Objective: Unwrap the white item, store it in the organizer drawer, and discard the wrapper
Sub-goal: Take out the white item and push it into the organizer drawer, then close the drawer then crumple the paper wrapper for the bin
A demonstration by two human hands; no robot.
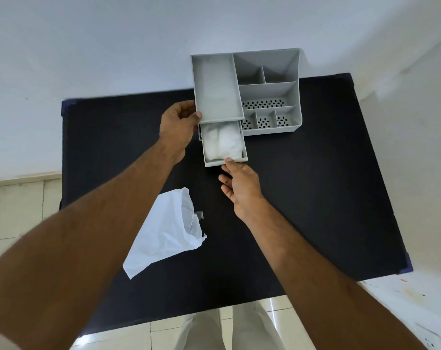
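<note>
A grey organizer (pixel 294 72) with several compartments stands at the far side of the black table. Its drawer (pixel 244 150) is pulled out toward me, and the soft white item (pixel 223 142) lies inside it. My left hand (pixel 177 125) grips the organizer's left side, thumb on the top tray's front corner. My right hand (pixel 241 188) is just in front of the drawer, fingers apart, one fingertip touching the drawer's front edge. The empty white wrapper (pixel 164 231) lies crumpled on the table near me, to the left.
The black table (pixel 315 198) has blue corner guards. A pale wall rises behind it. Light floor tiles and my light trousers show below the near edge.
</note>
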